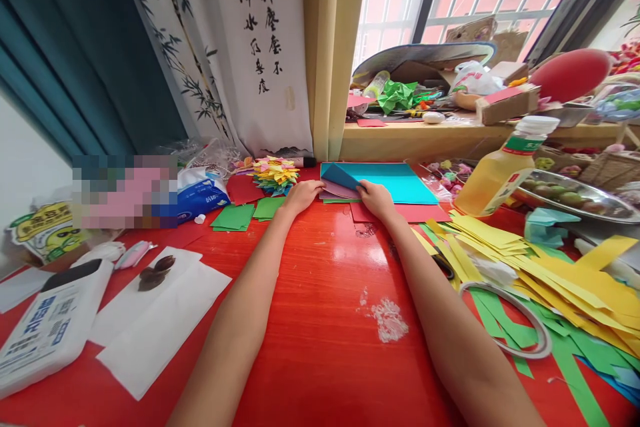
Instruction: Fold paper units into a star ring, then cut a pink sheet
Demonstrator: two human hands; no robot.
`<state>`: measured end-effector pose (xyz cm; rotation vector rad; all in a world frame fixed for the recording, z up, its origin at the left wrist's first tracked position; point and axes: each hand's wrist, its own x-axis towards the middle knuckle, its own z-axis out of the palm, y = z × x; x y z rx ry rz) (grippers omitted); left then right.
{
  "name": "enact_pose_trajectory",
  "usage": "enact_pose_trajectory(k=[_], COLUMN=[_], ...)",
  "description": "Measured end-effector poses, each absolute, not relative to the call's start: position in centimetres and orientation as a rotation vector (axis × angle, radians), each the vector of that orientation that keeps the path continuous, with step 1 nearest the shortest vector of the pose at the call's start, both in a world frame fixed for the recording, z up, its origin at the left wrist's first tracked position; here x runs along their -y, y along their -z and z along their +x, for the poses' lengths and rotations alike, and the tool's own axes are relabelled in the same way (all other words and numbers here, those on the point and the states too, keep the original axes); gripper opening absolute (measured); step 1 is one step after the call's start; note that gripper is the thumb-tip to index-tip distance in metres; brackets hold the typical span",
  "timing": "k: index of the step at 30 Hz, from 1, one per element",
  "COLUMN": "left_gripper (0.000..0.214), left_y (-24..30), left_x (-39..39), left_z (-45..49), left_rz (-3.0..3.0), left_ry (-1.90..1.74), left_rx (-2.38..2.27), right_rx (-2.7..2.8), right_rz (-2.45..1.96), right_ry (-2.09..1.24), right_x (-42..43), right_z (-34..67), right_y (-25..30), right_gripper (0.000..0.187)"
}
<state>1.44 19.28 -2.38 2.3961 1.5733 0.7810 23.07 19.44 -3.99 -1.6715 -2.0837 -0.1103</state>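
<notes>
Blue paper (341, 176) is pinched by the left hand (303, 196) and right hand (377, 200), probably for steadiness. Turquoise paper (403, 182) lies handily behind.

Both arms are bare and reach forward from the bottom edge of the head view, drawing closer together toward the hands; the left forearm (245, 294) slants up and to the right, the right forearm (440, 274) up and to the left; the left hand (301, 196) and the right hand (377, 200) face each other, near but apart, at about the same height; the backs of both hands show, with the fingers pointing inward; the left fingers are bent and close together at the tips; the right fingers also bend inward, in a pinching pose; the wrists look nearly straight.
</notes>
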Motion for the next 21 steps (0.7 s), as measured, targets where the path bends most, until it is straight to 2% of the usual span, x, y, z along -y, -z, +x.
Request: enact_pose_trajectory(k=[15, 21], left_gripper=[0.016, 0.023], left_y=[1.1, 0.9], left_x=[-20.8, -20.9], left_z=[3.7, 3.3], left_rz=[1.379, 1.149], left_ry=[-0.927, -0.943], left_rx=[-1.495, -1.425], right_rx=[2.075, 2.071], right_rz=[-1.667, -1.661], right_ry=[0.099, 0.094], right_x=[-19.4, -19.5], right_z=[23.0, 23.0], right_y=[4.0, 4.1], right_gripper=[0.030, 0.029])
